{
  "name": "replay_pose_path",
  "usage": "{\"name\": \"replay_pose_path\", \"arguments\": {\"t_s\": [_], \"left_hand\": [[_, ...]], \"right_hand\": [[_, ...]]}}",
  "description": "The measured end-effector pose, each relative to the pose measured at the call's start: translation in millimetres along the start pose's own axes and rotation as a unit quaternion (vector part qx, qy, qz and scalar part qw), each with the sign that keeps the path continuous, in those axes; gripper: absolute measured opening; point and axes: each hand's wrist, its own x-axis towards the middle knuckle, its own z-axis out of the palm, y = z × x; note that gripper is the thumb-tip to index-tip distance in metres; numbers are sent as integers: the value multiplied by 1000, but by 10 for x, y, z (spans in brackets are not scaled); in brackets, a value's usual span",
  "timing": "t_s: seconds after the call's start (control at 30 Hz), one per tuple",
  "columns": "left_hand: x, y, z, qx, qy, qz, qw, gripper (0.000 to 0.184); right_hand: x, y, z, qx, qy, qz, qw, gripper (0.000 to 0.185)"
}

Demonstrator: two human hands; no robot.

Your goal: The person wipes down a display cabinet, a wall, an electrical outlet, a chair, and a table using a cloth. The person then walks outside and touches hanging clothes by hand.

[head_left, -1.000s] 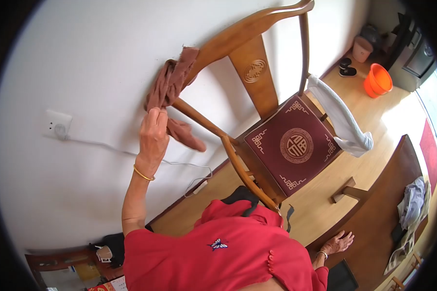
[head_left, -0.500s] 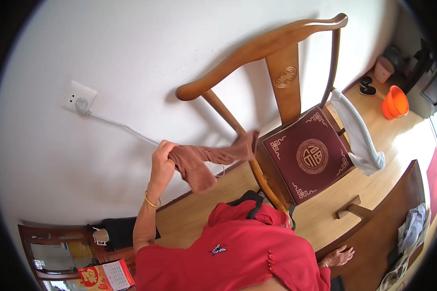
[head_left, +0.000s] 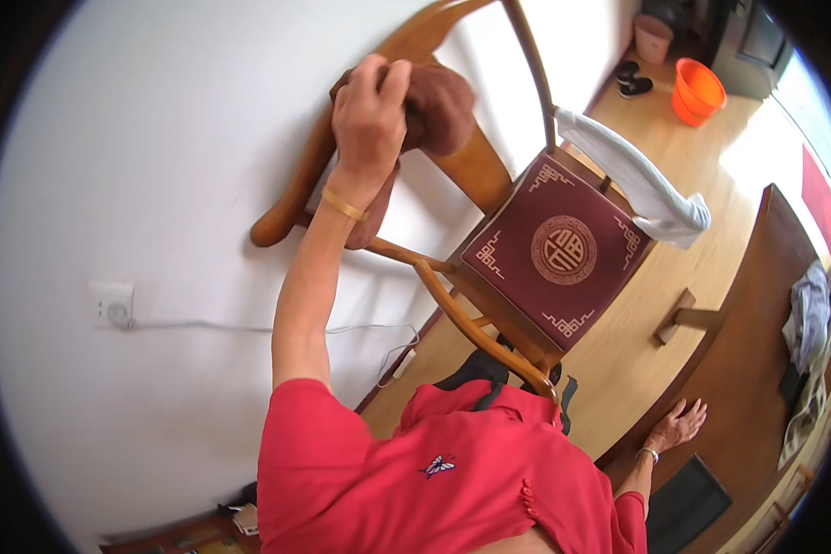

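Note:
My left hand (head_left: 369, 120) is closed on a bunched, soft brown cloth (head_left: 439, 106). It holds the cloth over the curved top rail (head_left: 295, 189) of a wooden chair near the white wall; part of the cloth hangs down below my wrist. Whether the cloth presses on the rail under my fingers is hidden. The chair has a maroon seat cushion (head_left: 517, 263) with a pale round emblem, and a pale grey cloth (head_left: 623, 166) drapes over its far armrest. On the right, my right hand (head_left: 679, 425) lies with fingers spread on a brown wooden surface (head_left: 739, 323).
A white socket (head_left: 111, 305) with a plugged-in cable (head_left: 203, 325) is on the left wall. Crumpled clothing (head_left: 808, 309) lies at the wooden surface's right side. Farther back on the floor stand an orange bucket (head_left: 697, 92), dark shoes (head_left: 632, 81) and a pink bin (head_left: 653, 39).
My left hand has risen with the brown cloth from beside the chair to its top rail, and the cloth is now bunched. The view has shifted; my right hand still rests on the wood.

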Motion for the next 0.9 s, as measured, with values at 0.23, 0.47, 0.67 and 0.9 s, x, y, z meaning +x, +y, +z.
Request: {"name": "replay_pose_path", "arguments": {"t_s": [0.23, 0.47, 0.67, 0.9], "left_hand": [[-1107, 494, 1790, 99, -236, 156, 954, 10], [-2471, 1486, 2207, 21, -722, 238, 649, 26], [-1638, 1194, 2448, -27, -584, 207, 784, 15], [761, 649, 1985, -170, -229, 109, 952, 15]], "right_hand": [[-3, -50, -51, 16, 21, -2, 1000, 45], [6, -71, -98, 17, 23, -10, 1000, 43], [-1, -135, -142, 30, 38, -8, 999, 42], [32, -172, -216, 42, 45, -18, 998, 42]]}}
